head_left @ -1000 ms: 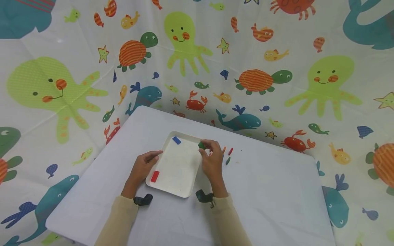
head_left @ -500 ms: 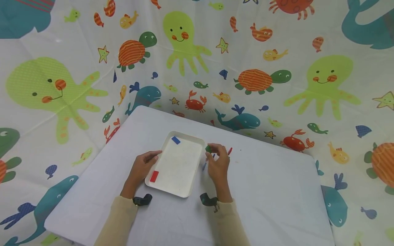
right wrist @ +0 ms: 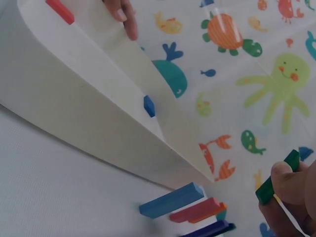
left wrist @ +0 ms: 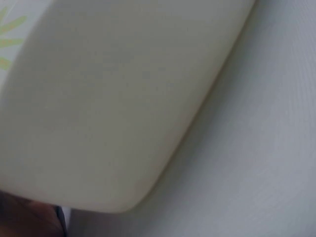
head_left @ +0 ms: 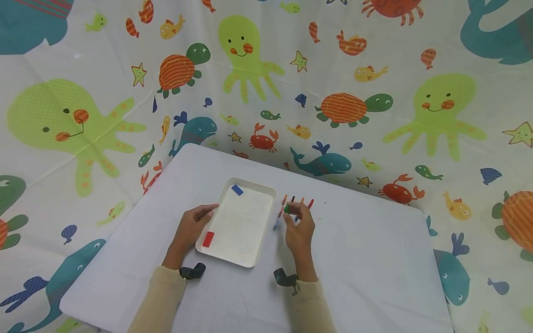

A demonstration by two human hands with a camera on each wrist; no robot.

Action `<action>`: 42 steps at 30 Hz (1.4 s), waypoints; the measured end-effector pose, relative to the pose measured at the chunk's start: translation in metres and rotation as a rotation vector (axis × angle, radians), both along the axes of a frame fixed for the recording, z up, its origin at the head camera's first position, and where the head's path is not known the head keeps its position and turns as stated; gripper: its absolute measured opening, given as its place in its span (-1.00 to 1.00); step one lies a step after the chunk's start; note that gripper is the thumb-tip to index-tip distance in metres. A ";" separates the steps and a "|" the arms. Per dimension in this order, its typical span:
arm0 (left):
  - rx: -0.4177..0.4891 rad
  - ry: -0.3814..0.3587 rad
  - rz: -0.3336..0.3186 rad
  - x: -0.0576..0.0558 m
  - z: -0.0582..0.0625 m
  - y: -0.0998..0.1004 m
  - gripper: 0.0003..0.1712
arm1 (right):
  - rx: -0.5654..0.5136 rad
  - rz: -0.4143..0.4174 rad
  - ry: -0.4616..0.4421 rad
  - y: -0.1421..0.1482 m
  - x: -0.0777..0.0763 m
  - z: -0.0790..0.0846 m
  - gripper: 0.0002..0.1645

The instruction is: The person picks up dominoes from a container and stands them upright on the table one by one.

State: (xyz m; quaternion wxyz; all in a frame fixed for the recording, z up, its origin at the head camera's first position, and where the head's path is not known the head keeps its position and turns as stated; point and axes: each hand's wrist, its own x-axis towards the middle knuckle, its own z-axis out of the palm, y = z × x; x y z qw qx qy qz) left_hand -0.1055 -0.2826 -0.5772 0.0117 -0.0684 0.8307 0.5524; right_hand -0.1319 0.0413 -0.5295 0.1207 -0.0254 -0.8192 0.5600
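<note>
My right hand (head_left: 300,231) pinches a short green flat-sided stick (right wrist: 279,177) between thumb and fingers. It is just right of the white tray (head_left: 245,222), over a group of coloured sticks. Beside the tray's left rim rests my left hand (head_left: 193,226), fingers fairly straight and fingertips right at the edge. A red block (head_left: 208,239) lies in the tray's near left corner, and a blue block (head_left: 237,189) in its far left corner. The left wrist view is mostly filled by the tray's outer wall (left wrist: 108,108).
Several sticks lie close to the tray's right side, among them a light blue one (right wrist: 172,200), a pink one (right wrist: 196,211) and a dark blue one (right wrist: 210,229). My right hand partly covers them in the head view. A sea-animal curtain (head_left: 266,92) hangs behind the white table (head_left: 366,259).
My right hand has moved from the tray's right rim rightwards and a little nearer to me, carrying the green stick over the other sticks. My left hand and the blocks in the tray stay put.
</note>
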 end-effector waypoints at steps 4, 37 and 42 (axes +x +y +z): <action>0.001 -0.003 0.006 0.000 0.000 0.000 -0.56 | 0.008 -0.008 0.000 0.002 0.003 -0.003 -0.57; 0.001 0.008 0.002 -0.005 -0.005 0.000 -0.58 | 0.030 -0.047 -0.129 0.007 0.013 -0.039 -0.59; 0.010 -0.001 0.002 -0.004 -0.004 0.001 -0.58 | 0.050 -0.038 -0.119 0.008 0.015 -0.044 -0.56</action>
